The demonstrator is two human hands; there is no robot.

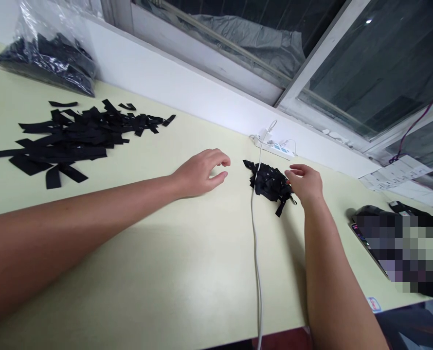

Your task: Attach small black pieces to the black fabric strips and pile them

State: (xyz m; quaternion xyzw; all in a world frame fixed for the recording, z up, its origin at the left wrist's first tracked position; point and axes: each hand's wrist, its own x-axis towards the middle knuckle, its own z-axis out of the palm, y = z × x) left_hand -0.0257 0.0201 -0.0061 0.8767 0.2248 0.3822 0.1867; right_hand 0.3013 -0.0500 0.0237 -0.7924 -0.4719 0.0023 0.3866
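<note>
Closest in, the white cable runs straight up the pale surface between both arms, so keep your forearms off it or you'll drag the whole lot. The right hand is against the right edge of the small black pile; its fingers look curled in loosely on the strips at that edge, though I can't tell if anything's actually pinched. The left hand sits just left of the pile, not touching it, fingers half curled and holding nothing. I'd bring it in from that side to steady the heap and lift one strip at a time. Farther back: the power strip, the big spread of black strips, and the bag of strips.
</note>
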